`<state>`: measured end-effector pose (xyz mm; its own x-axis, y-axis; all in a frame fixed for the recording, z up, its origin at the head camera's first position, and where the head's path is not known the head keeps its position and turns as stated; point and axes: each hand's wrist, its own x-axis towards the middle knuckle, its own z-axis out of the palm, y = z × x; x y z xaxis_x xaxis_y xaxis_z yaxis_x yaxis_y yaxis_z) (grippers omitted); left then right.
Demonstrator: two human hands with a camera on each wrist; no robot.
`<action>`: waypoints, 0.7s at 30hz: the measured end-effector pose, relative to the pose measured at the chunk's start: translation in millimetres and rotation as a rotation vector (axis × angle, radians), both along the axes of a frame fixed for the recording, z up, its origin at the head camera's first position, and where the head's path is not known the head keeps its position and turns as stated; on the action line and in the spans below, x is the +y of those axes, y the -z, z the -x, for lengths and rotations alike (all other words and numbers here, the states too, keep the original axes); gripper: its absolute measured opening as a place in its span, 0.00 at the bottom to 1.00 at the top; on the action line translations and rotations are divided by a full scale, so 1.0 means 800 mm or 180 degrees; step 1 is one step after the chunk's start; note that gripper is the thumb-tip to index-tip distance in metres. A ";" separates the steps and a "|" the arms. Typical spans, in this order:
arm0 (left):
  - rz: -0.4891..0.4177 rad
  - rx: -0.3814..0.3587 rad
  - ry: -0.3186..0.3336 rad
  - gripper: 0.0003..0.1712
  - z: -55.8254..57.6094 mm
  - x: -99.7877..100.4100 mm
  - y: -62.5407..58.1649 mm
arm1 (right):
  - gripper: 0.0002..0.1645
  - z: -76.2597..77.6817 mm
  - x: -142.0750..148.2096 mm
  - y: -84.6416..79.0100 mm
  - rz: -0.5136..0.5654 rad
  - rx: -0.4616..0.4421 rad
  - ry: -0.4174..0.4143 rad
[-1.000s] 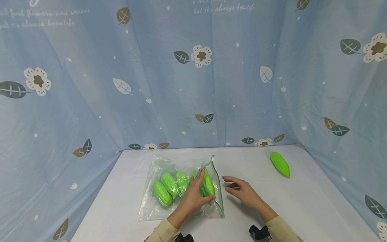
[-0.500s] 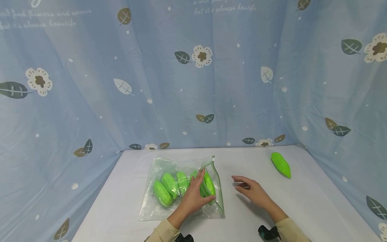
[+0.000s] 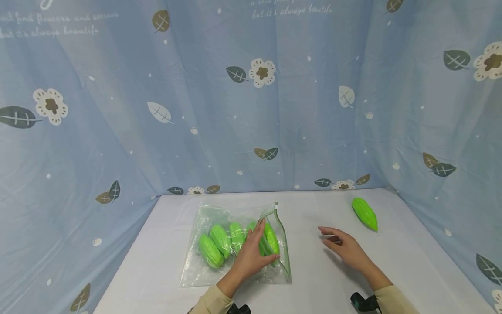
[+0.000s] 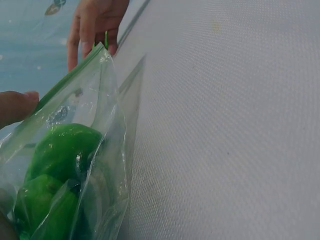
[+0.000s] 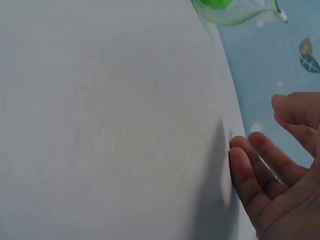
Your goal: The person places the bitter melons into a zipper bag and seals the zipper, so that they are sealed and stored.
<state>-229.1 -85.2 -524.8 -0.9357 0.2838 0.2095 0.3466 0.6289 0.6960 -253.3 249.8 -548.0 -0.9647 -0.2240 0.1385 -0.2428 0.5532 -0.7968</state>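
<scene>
In the head view a clear zip-lock bag (image 3: 191, 274) lies on its side with several ridged green gourds, like bitter melons (image 3: 210, 251), inside. Its green-edged mouth faces right and gapes. My left hand (image 3: 251, 255) holds the bag's upper layer at the mouth, thumb and forefinger spread along the rim; the left wrist view shows the thumb (image 4: 20, 107) on that edge, most other fingers hidden. Right of the bag, my right hand (image 3: 347, 249) hovers above the table, fingers slightly bent and holding nothing. One loose gourd (image 3: 364, 213) lies farther back to its right.
A white cloth (image 3: 313, 209) covers the table. Blue patterned curtains (image 3: 219, 113) enclose its back and both sides. Black wrist devices (image 3: 364, 302) sit at both sleeve cuffs.
My right hand has moved steadily rightward, away from the bag's mouth and nearer the loose gourd. My left hand and the bag have stayed in place.
</scene>
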 end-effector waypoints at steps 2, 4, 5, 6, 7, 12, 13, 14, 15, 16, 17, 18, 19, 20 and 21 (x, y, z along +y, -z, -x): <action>0.0004 0.0000 -0.0007 0.64 0.000 0.000 0.000 | 0.27 -0.001 0.007 0.000 -0.0038 -0.0004 0.0061; 0.0017 -0.0018 -0.0019 0.65 0.001 0.000 0.000 | 0.27 -0.002 0.014 -0.002 -0.0080 0.0002 0.0118; 0.0022 -0.0032 -0.0025 0.65 0.001 0.001 0.001 | 0.27 -0.002 0.017 -0.003 -0.0093 0.0007 0.0151; 0.0026 -0.0050 -0.0033 0.65 0.001 0.001 0.001 | 0.27 -0.003 0.020 -0.003 -0.0104 0.0002 0.0176; 0.0028 -0.0056 -0.0039 0.65 0.002 0.001 0.001 | 0.27 -0.003 0.023 -0.004 -0.0123 -0.0001 0.0199; 0.0011 -0.0067 -0.0045 0.65 0.002 0.000 0.002 | 0.27 -0.007 0.035 -0.010 -0.0231 0.0008 0.0293; 0.0014 -0.0069 -0.0045 0.65 0.002 0.000 0.002 | 0.27 -0.007 0.038 -0.011 -0.0259 0.0027 0.0307; 0.0013 -0.0070 -0.0044 0.65 0.001 0.000 0.002 | 0.27 -0.007 0.040 -0.011 -0.0279 0.0045 0.0313; 0.0013 -0.0065 -0.0043 0.65 0.001 0.000 0.002 | 0.27 -0.006 0.043 -0.011 -0.0291 0.0068 0.0316; 0.0004 -0.0047 -0.0036 0.65 0.001 -0.001 0.002 | 0.27 -0.005 0.046 -0.010 -0.0302 0.0091 0.0321; -0.0004 -0.0027 -0.0031 0.65 0.001 -0.001 0.002 | 0.27 -0.004 0.049 -0.009 -0.0317 0.0116 0.0328; -0.0009 -0.0008 -0.0023 0.65 0.001 0.000 0.003 | 0.27 -0.002 0.052 -0.007 -0.0343 0.0143 0.0351; -0.0012 -0.0001 -0.0019 0.65 0.001 0.000 0.003 | 0.27 -0.001 0.055 -0.006 -0.0358 0.0163 0.0376; -0.0015 0.0007 -0.0017 0.65 0.001 0.000 0.003 | 0.27 0.000 0.057 -0.005 -0.0369 0.0179 0.0406; -0.0011 0.0014 -0.0017 0.65 0.001 0.000 0.004 | 0.27 0.001 0.060 -0.005 -0.0371 0.0188 0.0439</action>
<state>-230.3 -85.3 -527.7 -0.9363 0.2781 0.2146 0.3462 0.6283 0.6966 -254.0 297.4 -544.3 -0.9783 -0.1081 0.1767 -0.2029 0.6722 -0.7120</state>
